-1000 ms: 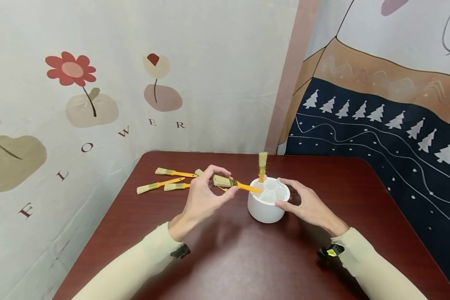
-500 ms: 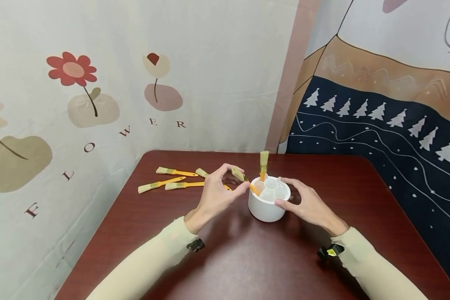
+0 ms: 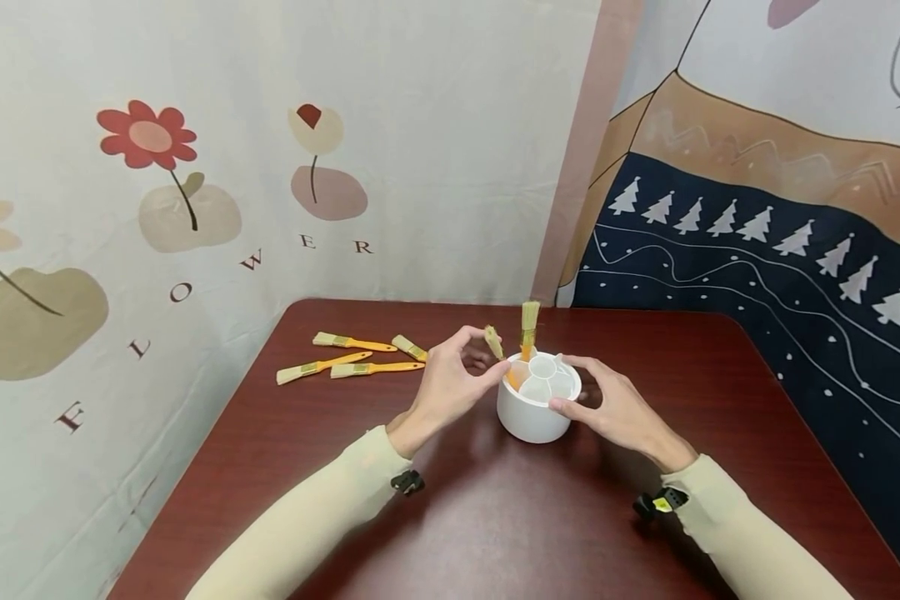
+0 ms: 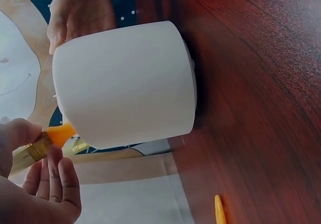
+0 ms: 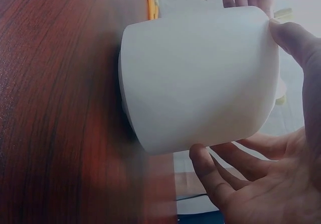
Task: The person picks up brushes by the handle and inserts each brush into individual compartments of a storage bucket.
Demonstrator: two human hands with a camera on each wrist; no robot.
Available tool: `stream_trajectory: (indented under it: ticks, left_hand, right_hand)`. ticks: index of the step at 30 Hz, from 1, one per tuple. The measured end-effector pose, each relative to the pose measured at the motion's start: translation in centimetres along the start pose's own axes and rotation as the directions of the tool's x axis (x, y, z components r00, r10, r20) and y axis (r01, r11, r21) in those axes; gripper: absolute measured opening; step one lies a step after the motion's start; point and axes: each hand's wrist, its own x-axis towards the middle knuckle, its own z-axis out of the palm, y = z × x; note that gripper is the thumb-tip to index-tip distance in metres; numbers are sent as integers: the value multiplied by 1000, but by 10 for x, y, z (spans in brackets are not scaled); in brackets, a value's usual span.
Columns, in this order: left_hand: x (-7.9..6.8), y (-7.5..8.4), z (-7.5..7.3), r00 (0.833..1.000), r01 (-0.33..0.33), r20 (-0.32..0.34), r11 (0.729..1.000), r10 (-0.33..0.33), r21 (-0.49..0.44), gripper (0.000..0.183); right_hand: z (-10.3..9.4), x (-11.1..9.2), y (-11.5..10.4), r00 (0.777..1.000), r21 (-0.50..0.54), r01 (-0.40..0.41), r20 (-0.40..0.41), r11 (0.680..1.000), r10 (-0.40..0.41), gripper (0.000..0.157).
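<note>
Beyond all that we hold, we see a pale flower-printed curtain (image 3: pixel 450 150), with a navy tree-printed curtain (image 3: pixel 667 267) off to the right of our grip. Below the grip we have a dark red table (image 3: pixel 570 533). Our right hand (image 3: pixel 618 408) grips a white holder (image 3: pixel 534 423), thumb at the near rim; it stands on the table between our two hands. With our left hand (image 3: pixel 450 383) we pinch a brush (image 3: pixel 493 342), its orange handle slanting down into the holder's left side. Just beyond that pinch, a second brush (image 3: pixel 529 325) stands bristles up in the holder. Left of the pinch, we see four more brushes (image 3: pixel 310 369) lying, one partly hidden
</note>
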Motion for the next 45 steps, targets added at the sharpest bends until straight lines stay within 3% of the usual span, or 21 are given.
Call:
stream_trajectory:
  ticks: [14, 31, 37, 45]
  left_hand:
    - [5, -7, 5, 998, 48, 30, 997, -50, 66, 34]
    - [3, -15, 2, 993, 79, 87, 994, -85, 79, 42]
    - [3, -21, -6, 990, 86, 109, 994, -92, 66, 46]
    - [4, -39, -32, 986, 116, 114, 991, -124, 73, 42]
  right_hand:
    - [-1, 1, -2, 1000, 6, -4, 8, 1000, 4, 89]
    - [2, 0, -3, 1000, 8, -16, -11, 1000, 17, 89]
    - [3, -1, -4, 1000, 6, -23, -19, 1000, 23, 89]
    - [5, -2, -5, 999, 3, -23, -28, 1000, 23, 90]
